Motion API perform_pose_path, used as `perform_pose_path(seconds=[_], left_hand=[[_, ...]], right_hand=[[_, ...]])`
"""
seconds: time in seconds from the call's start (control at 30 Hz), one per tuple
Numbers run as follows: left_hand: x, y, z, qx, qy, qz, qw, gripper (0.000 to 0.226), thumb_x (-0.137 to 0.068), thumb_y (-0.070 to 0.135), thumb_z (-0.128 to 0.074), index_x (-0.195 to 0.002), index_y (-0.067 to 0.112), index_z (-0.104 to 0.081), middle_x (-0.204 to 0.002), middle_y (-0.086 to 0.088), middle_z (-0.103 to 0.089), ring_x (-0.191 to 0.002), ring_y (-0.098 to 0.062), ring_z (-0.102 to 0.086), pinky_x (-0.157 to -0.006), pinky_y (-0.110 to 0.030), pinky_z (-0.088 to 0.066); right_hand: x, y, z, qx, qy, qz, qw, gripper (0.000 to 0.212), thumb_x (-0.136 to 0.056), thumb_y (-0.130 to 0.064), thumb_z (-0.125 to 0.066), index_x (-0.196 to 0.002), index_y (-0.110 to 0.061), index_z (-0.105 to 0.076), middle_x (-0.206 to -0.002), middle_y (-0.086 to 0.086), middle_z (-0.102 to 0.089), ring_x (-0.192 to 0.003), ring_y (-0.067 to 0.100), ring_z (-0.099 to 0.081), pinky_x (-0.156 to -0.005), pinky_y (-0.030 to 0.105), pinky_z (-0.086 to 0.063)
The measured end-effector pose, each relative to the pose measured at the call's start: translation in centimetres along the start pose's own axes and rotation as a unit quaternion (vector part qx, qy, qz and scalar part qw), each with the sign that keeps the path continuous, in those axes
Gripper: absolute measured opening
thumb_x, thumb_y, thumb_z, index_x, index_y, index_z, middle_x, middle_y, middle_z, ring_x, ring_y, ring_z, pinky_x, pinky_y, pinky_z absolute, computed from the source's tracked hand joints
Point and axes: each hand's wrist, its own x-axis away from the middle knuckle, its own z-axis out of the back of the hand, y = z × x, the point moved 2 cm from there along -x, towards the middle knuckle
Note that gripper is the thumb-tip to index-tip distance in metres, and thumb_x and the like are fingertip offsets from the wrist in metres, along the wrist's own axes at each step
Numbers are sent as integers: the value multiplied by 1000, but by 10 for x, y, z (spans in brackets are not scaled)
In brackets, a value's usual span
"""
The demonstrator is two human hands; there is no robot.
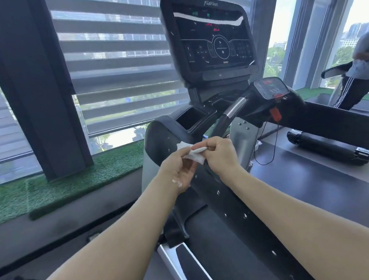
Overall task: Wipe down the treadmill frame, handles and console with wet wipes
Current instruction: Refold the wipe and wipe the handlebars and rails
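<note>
While we look down through the head camera, both our bare forearms reach forward and meet over the treadmill's near side rail. Our left hand pinches a crumpled white wet wipe between thumb and curled fingers, and our right hand pinches the same wipe from the other side, its fingers folded in over the cloth. The wipe sits bunched between the two hands, in the air just in front of the grey upright of the treadmill frame; we cannot tell whether it touches the machine.

Behind the hands a curved handle with a silver grip section rises toward the black console, which stands upright with red digits lit on its dark panel and a pale streak across its upper part. Below the console lies a tray with a rectangular cup pocket. A red safety clip hangs from a thin cord beside a smaller side panel. White specks dot the black side rail under our right forearm.

To the left, striped blinds cover the window above a ledge of green artificial turf. At the far right a person in a grey top and striped black trousers stands by the bright window, and a black foam roller lies on the neighbouring deck.
</note>
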Motion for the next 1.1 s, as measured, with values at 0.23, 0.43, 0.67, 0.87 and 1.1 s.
perform_pose_path(seconds=[0.23, 0.43, 0.67, 0.87, 1.1], left_hand=[[-32, 18, 48, -168, 120, -131, 970, 16, -94, 2, -50, -84, 14, -48, -84, -9, -57, -69, -19, -55, -61, -26, -49], [-87, 39, 70, -390, 151, -253, 872, 8, -91, 11, -57, -93, 14, -50, -72, 3, -50, -62, -12, -46, -57, -22, -38], [-171, 58, 86, -454, 160, -282, 830, 3, -90, 17, -55, -90, 14, -54, -91, -12, -55, -74, -22, -47, -66, -30, -36], [-212, 58, 80, -453, 115, -310, 828, 28, -94, 21, -52, -67, 15, -51, -69, -3, -52, -64, -16, -46, -60, -27, -35], [-205, 31, 79, -422, 51, -353, 833, 25, -97, 14, -49, -77, 8, -64, -72, 7, -52, -62, 3, -48, -57, -10, -32]], right_hand=[[-13, 26, -17, 138, -44, -22, 989, 41, -86, 5, -44, -113, -12, -69, -110, 1, -69, -91, 7, -59, -85, 16, -44], [-49, 28, -35, 277, -40, 18, 960, 35, -89, -1, -45, -112, -12, -69, -116, 4, -65, -109, 19, -57, -93, 26, -43], [-91, 37, -84, 411, -76, 37, 908, 33, -94, -7, -43, -117, -14, -66, -120, 3, -57, -112, 21, -52, -93, 35, -44], [-113, 40, -108, 472, -83, 39, 877, 32, -94, -9, -43, -113, -14, -69, -115, 3, -58, -109, 21, -53, -87, 35, -47], [-118, 41, -109, 484, -59, 26, 873, 33, -92, -7, -43, -106, -15, -72, -107, 2, -61, -102, 21, -55, -84, 35, -47]])
